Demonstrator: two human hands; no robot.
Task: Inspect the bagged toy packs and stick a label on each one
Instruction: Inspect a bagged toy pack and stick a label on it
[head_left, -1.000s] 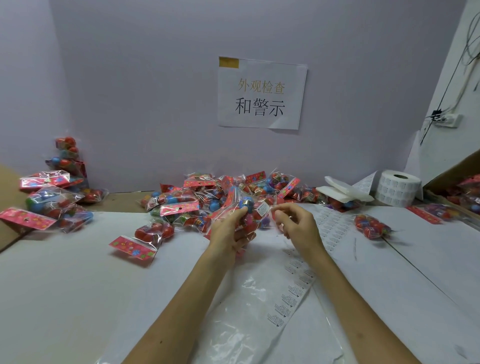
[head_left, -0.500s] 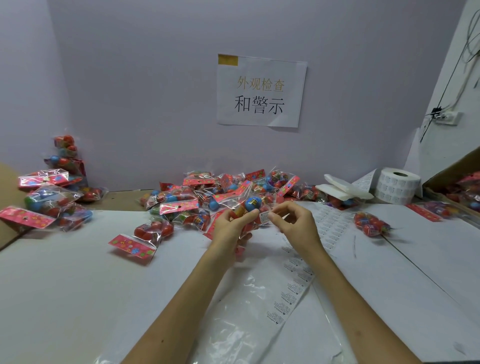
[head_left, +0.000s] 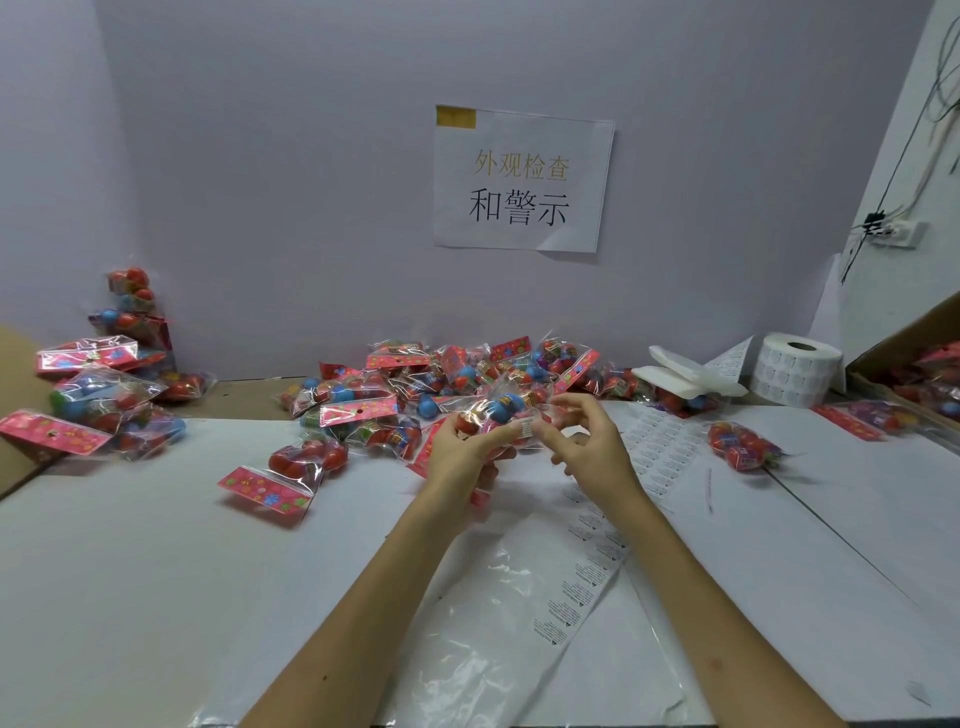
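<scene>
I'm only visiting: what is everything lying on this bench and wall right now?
held pack: one, clear bag of red and blue toys, raised at centre
label: one, white, on the held pack
pile of packs: many, red and blue, back middle
left stack of packs: several, same colours, far left
front pack: one, red, front left of the pile
right pack: one, red, alone at the right
label roll: one, white, back right
label strip: one, white, centre front
cardboard box: one, brown, far right
sign: one, white paper, on the wall
table: one, white
left hand: grips the held pack
right hand: pinches its right edge
</scene>
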